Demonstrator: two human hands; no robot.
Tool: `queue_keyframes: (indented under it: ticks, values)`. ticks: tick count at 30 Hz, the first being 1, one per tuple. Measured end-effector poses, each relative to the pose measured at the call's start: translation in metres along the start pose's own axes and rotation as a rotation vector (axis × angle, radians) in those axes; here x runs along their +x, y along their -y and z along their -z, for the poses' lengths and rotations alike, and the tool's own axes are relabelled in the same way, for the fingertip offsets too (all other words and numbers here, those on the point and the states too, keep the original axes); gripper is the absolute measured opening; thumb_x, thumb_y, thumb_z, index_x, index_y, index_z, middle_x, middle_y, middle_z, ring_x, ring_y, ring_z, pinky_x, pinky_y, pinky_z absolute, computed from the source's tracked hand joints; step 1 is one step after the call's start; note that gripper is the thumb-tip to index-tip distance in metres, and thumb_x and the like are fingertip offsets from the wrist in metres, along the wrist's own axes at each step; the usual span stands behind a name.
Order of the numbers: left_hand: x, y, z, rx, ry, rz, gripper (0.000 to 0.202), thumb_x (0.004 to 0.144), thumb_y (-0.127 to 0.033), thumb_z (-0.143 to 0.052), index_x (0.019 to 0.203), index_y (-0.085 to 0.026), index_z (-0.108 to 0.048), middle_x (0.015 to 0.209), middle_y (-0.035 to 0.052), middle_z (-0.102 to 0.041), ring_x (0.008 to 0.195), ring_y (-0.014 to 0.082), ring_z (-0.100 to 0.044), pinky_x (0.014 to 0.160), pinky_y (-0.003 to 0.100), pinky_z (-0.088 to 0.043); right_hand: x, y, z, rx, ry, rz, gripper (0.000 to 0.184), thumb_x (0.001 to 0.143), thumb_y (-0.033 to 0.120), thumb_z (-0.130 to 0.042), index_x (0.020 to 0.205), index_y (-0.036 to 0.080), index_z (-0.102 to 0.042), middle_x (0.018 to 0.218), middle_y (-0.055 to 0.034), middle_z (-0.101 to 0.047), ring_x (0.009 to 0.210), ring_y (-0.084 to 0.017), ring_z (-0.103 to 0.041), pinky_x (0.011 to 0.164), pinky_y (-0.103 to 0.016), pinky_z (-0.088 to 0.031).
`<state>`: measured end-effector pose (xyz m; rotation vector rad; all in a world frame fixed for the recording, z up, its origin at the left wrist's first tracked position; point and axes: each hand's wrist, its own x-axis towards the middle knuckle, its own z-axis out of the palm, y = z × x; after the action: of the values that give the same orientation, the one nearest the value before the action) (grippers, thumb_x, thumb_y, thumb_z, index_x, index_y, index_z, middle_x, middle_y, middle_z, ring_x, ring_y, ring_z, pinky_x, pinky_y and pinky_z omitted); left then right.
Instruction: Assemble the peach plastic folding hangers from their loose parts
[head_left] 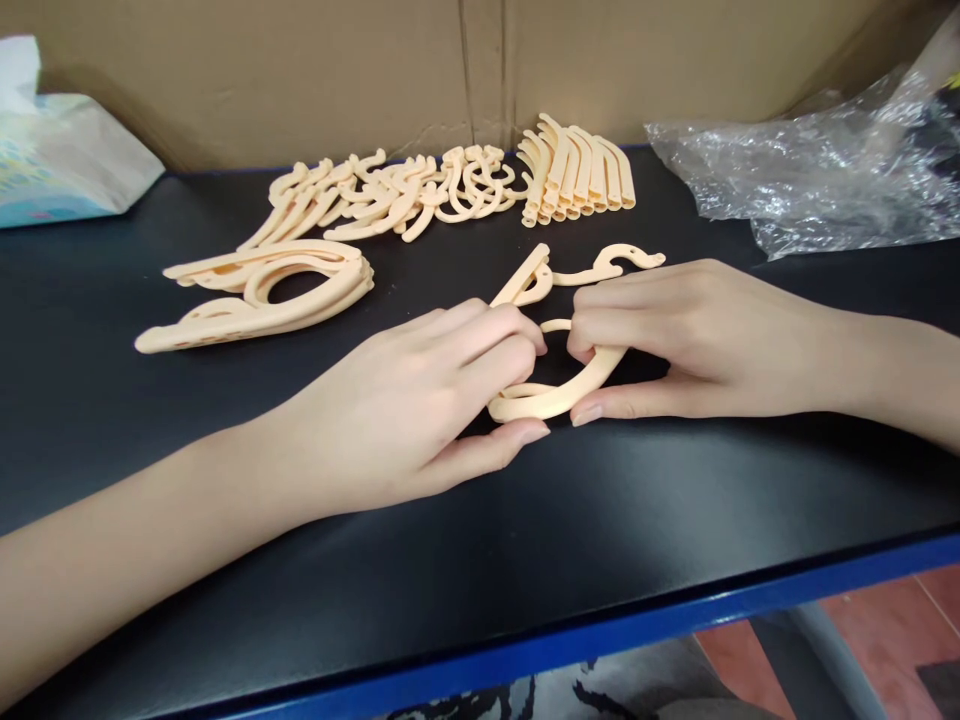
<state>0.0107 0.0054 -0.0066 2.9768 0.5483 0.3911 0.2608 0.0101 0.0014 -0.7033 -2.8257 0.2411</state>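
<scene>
My left hand (420, 400) and my right hand (690, 335) meet at the middle of the black table (600, 520). Both pinch a curved peach plastic piece (559, 395) that lies on the table between them. The fingers of both hands are curled around it. Just behind the fingers lie two more peach parts, a straight arm piece (525, 277) and a hook piece (615, 264); whether they are joined to the held piece is hidden by the fingers.
A stack of assembled peach hangers (262, 290) lies at the left. Several loose hook parts (390, 190) and a row of curved tubes (577, 170) sit at the back, by a cardboard wall (300, 70). Crumpled clear plastic (810, 170) is at right, a tissue pack (60, 160) at far left.
</scene>
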Motion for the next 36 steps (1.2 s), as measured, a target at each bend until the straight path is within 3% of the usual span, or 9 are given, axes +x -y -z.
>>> queue_keyframes:
  ticks: [11, 36]
  values:
    - [0.0005, 0.0022, -0.0013, 0.029, -0.024, -0.012, 0.018, 0.098, -0.035, -0.043, 0.089, -0.020, -0.046, 0.111, 0.0099, -0.061, 0.086, 0.0225, -0.058, 0.073, 0.035, -0.045, -0.0007, -0.0016, -0.0006, -0.042, -0.012, 0.008, 0.042, 0.096, 0.058, -0.043, 0.087, 0.019, -0.056, 0.073, 0.0010, -0.052, 0.060, -0.013, -0.045, 0.057, -0.027, -0.029]
    - [0.0011, 0.0008, -0.0007, -0.001, 0.003, 0.009, 0.017, 0.097, -0.033, -0.045, 0.089, -0.019, -0.049, 0.114, 0.0108, -0.062, 0.089, 0.0234, -0.059, 0.074, 0.036, -0.045, -0.0002, 0.0002, -0.0005, -0.028, -0.006, -0.009, 0.040, 0.096, 0.056, -0.044, 0.082, 0.020, -0.054, 0.070, 0.0015, -0.050, 0.061, -0.013, -0.043, 0.058, -0.028, -0.031]
